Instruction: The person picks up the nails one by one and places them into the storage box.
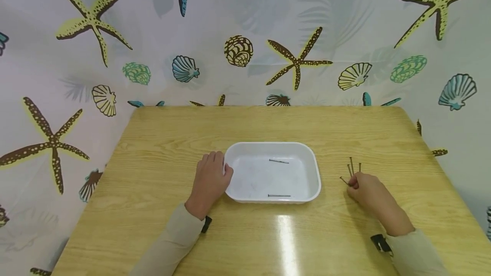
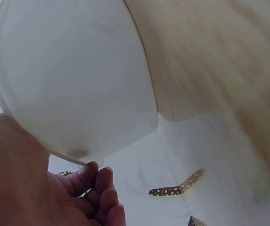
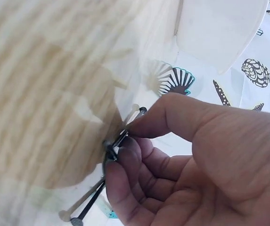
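A white plastic tray point(image 1: 253, 178) stands mid-table with two nails inside, one nail point(image 1: 278, 161) toward the back and another nail point(image 1: 279, 195) near the front wall. My left hand point(image 1: 210, 176) grips its left rim, thumb over the edge and fingers along the outside; the left wrist view shows the tray wall point(image 2: 78, 80) close above those fingers. To the right of the tray, my right hand point(image 1: 364, 188) pinches a nail point(image 3: 121, 137) between thumb and fingertips, low over the wood. Several nails point(image 1: 350, 166) fan out around these fingertips, heads pointing away; their lower ends are hidden by the hand.
The wooden table point(image 1: 172, 131) reaches back to a cloth point(image 1: 245, 16) printed with starfish and shells, which also hangs along both sides. A bright glare streak point(image 1: 285, 242) lies on the wood in front of the tray.
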Demonstrator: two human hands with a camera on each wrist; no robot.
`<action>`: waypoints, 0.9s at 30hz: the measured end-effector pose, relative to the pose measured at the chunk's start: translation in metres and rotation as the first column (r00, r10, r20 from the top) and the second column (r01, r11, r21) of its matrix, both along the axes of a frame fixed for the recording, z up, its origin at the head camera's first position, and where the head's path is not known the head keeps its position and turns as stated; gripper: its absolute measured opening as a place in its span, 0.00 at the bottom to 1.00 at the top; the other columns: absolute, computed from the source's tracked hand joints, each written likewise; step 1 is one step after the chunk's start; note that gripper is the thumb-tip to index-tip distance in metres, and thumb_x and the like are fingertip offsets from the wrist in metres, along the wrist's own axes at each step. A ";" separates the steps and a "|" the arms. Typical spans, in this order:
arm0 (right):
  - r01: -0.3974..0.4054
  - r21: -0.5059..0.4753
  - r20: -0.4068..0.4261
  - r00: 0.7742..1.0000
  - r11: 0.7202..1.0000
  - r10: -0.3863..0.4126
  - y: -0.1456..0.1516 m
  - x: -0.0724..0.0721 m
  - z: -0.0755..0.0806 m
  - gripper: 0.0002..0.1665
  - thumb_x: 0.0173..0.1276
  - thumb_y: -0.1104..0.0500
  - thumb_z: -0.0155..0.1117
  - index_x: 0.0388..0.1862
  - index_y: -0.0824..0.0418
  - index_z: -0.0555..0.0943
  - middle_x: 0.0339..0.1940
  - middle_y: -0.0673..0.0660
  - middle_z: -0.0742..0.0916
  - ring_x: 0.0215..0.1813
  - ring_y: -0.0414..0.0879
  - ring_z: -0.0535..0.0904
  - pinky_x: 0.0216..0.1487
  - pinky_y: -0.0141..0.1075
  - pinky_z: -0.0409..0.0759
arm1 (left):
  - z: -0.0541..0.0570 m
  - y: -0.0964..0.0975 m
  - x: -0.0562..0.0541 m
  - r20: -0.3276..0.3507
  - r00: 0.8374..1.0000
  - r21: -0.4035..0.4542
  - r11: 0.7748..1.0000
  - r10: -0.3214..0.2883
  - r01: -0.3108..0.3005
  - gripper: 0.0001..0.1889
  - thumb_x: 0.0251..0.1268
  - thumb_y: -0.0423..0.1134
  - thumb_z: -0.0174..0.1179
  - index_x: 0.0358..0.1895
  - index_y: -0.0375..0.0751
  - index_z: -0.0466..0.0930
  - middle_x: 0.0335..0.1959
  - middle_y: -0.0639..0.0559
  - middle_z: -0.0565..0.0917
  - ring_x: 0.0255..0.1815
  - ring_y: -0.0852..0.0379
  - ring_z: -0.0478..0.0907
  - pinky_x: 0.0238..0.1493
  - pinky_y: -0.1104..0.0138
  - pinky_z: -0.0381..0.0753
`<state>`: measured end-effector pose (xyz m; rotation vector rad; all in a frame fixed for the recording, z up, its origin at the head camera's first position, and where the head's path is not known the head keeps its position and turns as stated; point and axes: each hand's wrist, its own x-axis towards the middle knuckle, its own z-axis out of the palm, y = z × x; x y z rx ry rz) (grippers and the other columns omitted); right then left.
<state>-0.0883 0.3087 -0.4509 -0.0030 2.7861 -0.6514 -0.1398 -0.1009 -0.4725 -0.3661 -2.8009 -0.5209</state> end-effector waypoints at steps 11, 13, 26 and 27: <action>0.018 0.020 -0.019 1.000 1.000 -0.018 0.002 0.001 0.000 0.12 0.62 0.61 0.57 0.38 0.70 0.74 0.34 0.63 0.82 0.33 0.52 0.77 0.33 0.46 0.73 | 0.004 0.005 -0.003 0.006 1.000 -0.015 1.000 -0.003 0.003 0.09 0.61 0.41 0.50 0.35 0.38 0.69 0.27 0.50 0.69 0.29 0.52 0.64 0.32 0.63 0.63; 0.025 0.014 -0.030 0.999 1.000 -0.024 0.002 0.003 -0.001 0.12 0.62 0.61 0.57 0.38 0.69 0.73 0.34 0.63 0.82 0.34 0.53 0.77 0.33 0.46 0.73 | 0.004 0.004 -0.003 0.018 1.000 -0.020 1.000 0.003 -0.003 0.09 0.61 0.41 0.51 0.36 0.38 0.69 0.28 0.50 0.69 0.30 0.52 0.64 0.32 0.62 0.63; 0.009 -0.015 -0.240 0.971 1.000 -0.012 -0.001 0.004 -0.007 0.07 0.62 0.62 0.57 0.34 0.67 0.75 0.31 0.59 0.79 0.30 0.48 0.73 0.30 0.42 0.72 | 0.005 0.001 0.002 0.018 1.000 -0.003 1.000 0.000 0.000 0.09 0.60 0.41 0.50 0.35 0.37 0.69 0.27 0.49 0.69 0.30 0.51 0.65 0.33 0.61 0.64; 0.004 -0.022 -0.260 0.966 1.000 -0.010 -0.002 0.003 -0.007 0.07 0.61 0.63 0.57 0.34 0.67 0.75 0.31 0.59 0.79 0.30 0.48 0.73 0.30 0.42 0.72 | 0.005 0.001 0.002 0.017 1.000 -0.004 1.000 0.001 -0.001 0.09 0.60 0.41 0.50 0.35 0.37 0.69 0.27 0.49 0.69 0.30 0.51 0.65 0.33 0.61 0.64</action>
